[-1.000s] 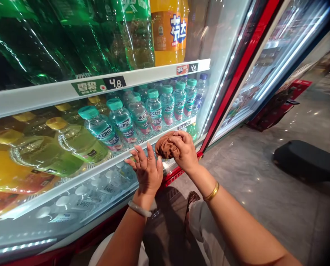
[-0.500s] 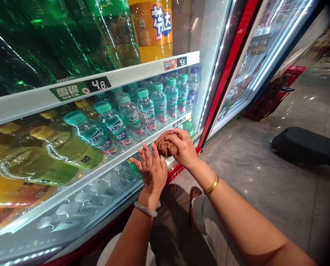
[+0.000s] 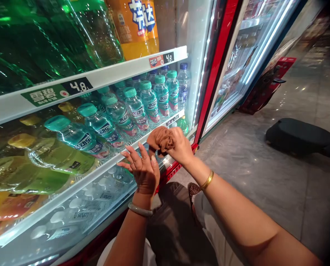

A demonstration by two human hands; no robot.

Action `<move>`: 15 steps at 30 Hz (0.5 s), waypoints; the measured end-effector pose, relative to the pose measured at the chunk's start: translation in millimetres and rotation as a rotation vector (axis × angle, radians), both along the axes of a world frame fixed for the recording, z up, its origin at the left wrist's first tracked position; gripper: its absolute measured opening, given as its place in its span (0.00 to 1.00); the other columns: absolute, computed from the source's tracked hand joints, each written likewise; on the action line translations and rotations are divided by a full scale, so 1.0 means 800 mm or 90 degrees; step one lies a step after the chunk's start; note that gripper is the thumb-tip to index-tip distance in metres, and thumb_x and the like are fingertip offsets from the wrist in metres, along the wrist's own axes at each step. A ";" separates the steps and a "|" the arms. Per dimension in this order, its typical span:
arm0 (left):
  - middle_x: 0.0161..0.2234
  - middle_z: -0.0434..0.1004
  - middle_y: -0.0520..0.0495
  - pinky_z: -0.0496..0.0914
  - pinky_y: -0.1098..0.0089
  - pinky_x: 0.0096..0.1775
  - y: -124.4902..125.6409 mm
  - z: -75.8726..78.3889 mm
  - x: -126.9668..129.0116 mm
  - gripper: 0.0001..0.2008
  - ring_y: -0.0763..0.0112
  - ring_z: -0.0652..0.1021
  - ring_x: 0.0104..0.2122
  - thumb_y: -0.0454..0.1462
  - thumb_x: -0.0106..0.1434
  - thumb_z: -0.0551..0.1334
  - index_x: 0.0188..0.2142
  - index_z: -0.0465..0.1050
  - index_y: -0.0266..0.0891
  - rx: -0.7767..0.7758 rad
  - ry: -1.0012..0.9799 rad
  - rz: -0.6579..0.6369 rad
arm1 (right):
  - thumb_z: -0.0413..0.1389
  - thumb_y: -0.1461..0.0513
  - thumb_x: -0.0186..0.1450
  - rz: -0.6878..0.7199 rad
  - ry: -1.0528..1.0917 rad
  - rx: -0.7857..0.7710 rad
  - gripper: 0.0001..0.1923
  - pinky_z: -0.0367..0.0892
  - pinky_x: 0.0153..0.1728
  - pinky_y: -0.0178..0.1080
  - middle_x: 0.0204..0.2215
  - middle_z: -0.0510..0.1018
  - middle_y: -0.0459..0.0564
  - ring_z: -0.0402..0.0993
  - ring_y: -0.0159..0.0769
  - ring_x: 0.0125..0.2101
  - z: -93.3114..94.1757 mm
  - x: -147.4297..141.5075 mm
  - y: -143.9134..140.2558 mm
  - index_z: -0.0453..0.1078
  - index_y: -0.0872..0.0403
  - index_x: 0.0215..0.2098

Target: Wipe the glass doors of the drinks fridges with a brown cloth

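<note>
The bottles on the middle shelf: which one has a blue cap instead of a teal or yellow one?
The clear bottle at the far right end of the middle shelf, against the fridge wall. Its cap is dark blue; its neighbours have teal caps.

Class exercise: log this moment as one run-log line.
left hand: open, at shelf edge | right hand: gripping brown cloth | teal-capped bottles behind

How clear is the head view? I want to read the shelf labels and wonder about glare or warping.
Head view: wide-angle bending curves the shelf rail and stretches the near green bottles; light streaks glare on them; the 4.8 price tag reads sharply; corners darken; floor shows small reflections.
</note>
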State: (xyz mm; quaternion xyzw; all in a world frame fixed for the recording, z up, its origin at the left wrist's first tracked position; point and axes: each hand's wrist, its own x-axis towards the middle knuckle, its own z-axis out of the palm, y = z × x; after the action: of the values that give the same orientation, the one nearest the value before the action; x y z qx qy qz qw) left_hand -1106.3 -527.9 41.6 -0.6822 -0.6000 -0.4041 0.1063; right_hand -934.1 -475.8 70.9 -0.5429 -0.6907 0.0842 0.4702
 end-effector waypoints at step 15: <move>0.77 0.31 0.25 0.25 0.28 0.66 -0.001 0.006 0.000 0.36 0.37 0.32 0.75 0.41 0.73 0.55 0.75 0.49 0.30 -0.002 0.009 0.014 | 0.60 0.69 0.57 -0.043 0.030 0.001 0.27 0.73 0.57 0.51 0.52 0.71 0.55 0.72 0.46 0.54 -0.007 0.032 0.014 0.66 0.49 0.54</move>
State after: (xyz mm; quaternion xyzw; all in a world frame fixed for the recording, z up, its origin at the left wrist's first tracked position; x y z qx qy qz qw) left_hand -1106.3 -528.9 46.2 -0.6784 -0.6076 -0.3971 0.1139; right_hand -908.4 -464.7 65.4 -0.5632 -0.6611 0.0804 0.4891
